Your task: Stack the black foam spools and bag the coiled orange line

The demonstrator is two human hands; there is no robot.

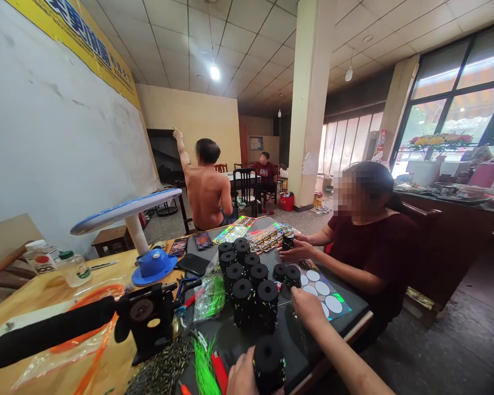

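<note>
At the bottom edge, my left hand [243,375] is closed around the side of a stack of round black foam spools [268,362] with a centre hole and bright specks along the sides. My right hand [307,308] reaches over the dark mat, its fingertips beside or touching a shorter stack of black spools [292,276]. Its fingers are mostly hidden, so I cannot tell whether they grip anything. Between my hands and the far side stand several taller spool stacks [242,296]. A sticker sheet with white circles [321,288] lies beyond my right hand.
A co-worker [374,247] at the right holds a small spool stack [287,240] above printed sticker sheets [267,237]. A black winding machine [146,318], blue lamp [154,266], green fibres [205,362] and a heap of small metal parts [160,367] crowd the left.
</note>
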